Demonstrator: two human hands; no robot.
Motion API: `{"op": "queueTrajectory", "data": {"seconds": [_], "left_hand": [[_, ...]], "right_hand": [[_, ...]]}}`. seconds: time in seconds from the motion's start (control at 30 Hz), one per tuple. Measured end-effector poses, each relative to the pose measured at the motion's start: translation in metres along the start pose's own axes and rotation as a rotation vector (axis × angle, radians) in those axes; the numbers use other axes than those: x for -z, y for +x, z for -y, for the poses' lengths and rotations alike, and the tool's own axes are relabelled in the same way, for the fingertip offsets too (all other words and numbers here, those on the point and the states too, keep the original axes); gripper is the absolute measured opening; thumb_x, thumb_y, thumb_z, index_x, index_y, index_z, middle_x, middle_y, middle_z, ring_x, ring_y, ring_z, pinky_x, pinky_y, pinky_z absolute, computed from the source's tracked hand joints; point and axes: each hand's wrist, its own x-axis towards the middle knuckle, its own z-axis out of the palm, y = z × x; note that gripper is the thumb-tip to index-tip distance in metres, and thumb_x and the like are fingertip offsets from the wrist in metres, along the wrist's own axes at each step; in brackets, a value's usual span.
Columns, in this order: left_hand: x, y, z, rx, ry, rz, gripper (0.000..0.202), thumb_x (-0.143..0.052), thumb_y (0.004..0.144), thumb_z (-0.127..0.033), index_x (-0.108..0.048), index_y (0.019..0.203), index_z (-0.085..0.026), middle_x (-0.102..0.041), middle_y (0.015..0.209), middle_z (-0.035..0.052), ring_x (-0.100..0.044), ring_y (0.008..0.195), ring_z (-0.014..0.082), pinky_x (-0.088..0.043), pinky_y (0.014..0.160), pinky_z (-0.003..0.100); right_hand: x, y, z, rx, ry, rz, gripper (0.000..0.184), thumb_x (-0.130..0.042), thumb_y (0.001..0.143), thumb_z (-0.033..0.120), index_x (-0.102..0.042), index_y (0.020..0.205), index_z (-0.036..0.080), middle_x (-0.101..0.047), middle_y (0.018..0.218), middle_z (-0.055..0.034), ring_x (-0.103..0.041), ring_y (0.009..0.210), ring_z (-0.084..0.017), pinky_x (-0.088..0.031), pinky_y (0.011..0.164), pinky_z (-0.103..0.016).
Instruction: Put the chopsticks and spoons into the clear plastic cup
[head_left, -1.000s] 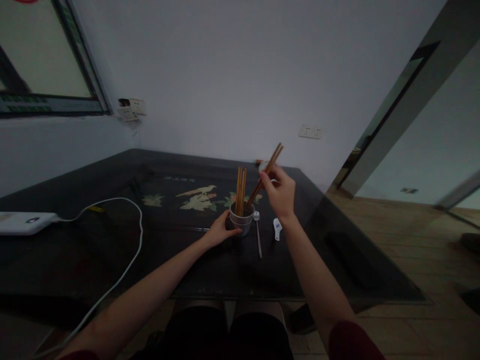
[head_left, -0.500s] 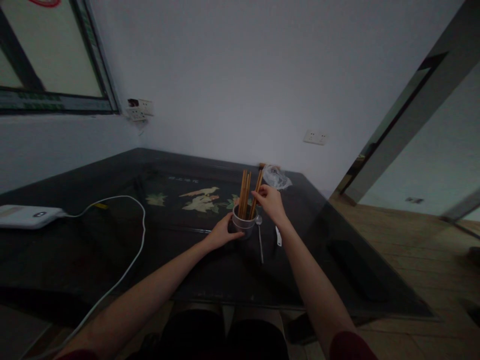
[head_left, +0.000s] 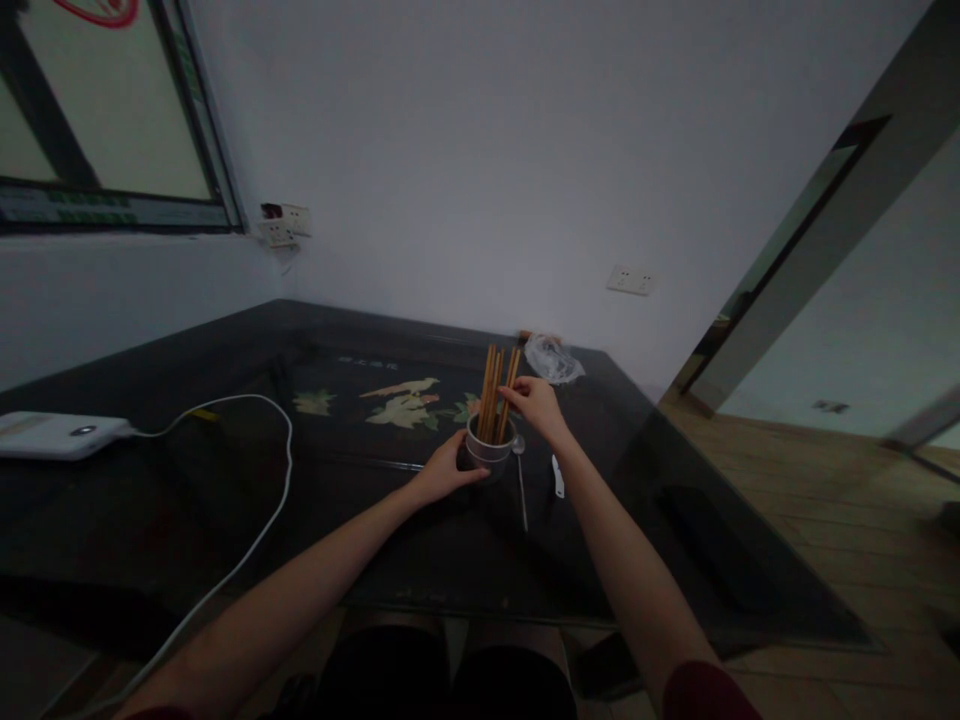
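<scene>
A small grey cup (head_left: 487, 452) stands on the dark glass-topped table (head_left: 225, 500) with several wooden chopsticks (head_left: 495, 392) upright in it. My left hand (head_left: 442, 470) is wrapped round the cup's left side. My right hand (head_left: 534, 405) is just right of the chopsticks, its fingers pinched on the rightmost ones near their middle. A metal spoon (head_left: 520, 478) lies right of the cup, and a small white ceramic spoon (head_left: 557, 476) lies further right.
A white power bank (head_left: 56, 436) sits at the table's left with a white cable (head_left: 262, 500) looping toward me. A crumpled clear plastic bag (head_left: 553, 358) lies at the far edge. Wall sockets, a window on the left and wooden floor on the right surround the table.
My right hand came down from above the cup with a pair of chopsticks and lowered them into the cup among the others. My left hand stayed on the cup.
</scene>
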Motion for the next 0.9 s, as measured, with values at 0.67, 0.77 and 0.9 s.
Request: {"op": "queueTrajectory", "data": {"seconds": [0.67, 0.77, 0.9], "left_hand": [[0.0, 0.0, -0.001, 0.024, 0.027, 0.001, 0.065, -0.073, 0.066, -0.032, -0.045, 0.122, -0.014, -0.056, 0.125, 0.0127, -0.053, 0.116, 0.0248, -0.039, 0.101, 0.04], [0.001, 0.0, -0.004, 0.025, 0.042, -0.006, 0.065, -0.073, 0.066, -0.031, -0.045, 0.122, -0.013, -0.056, 0.125, 0.0126, -0.052, 0.116, 0.0248, -0.039, 0.102, 0.039], [0.001, -0.001, -0.007, 0.038, 0.053, -0.008, 0.064, -0.073, 0.066, -0.031, -0.046, 0.121, -0.013, -0.056, 0.124, 0.0129, -0.053, 0.115, 0.025, -0.039, 0.101, 0.039]], "right_hand": [[-0.004, 0.002, -0.003, 0.004, 0.008, 0.01, 0.036, -0.061, 0.071, 0.051, -0.06, 0.066, 0.016, -0.058, 0.058, -0.0006, -0.051, 0.054, -0.012, -0.034, 0.05, -0.022], [-0.002, -0.001, 0.002, 0.008, -0.06, -0.008, 0.036, -0.057, 0.076, 0.049, -0.06, 0.063, 0.016, -0.059, 0.057, -0.0011, -0.051, 0.054, -0.012, -0.033, 0.051, -0.022], [-0.002, -0.002, 0.006, 0.016, -0.128, -0.018, 0.033, -0.056, 0.078, 0.044, -0.06, 0.061, 0.016, -0.06, 0.059, -0.0018, -0.052, 0.056, -0.013, -0.032, 0.052, -0.022]]}}
